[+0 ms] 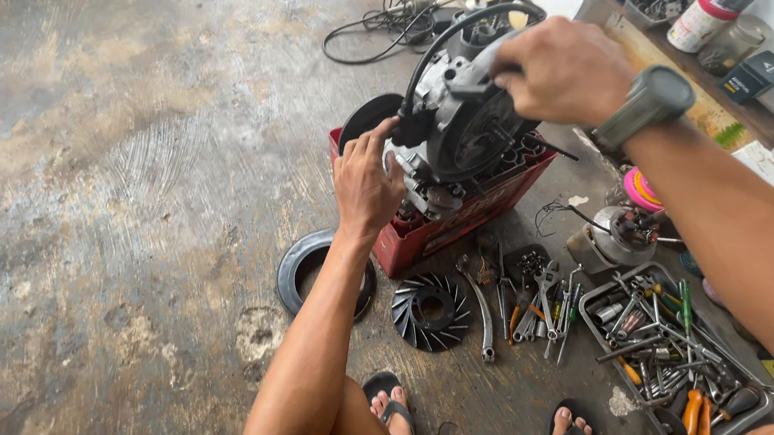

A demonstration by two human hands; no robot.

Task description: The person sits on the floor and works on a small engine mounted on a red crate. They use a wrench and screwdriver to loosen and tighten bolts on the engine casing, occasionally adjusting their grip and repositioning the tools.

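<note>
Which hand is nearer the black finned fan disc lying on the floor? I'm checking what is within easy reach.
Left. The left hand grips the lower side of the engine assembly, just above and left of the fan disc. The right hand holds the assembly's top, farther away.

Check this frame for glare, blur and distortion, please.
Head view: soft, even daylight, faint shadows; mild sheen on the grey concrete floor; wide-angle stretch enlarges the right hand; the dark metal engine assembly and left hand stay sharp.
</note>
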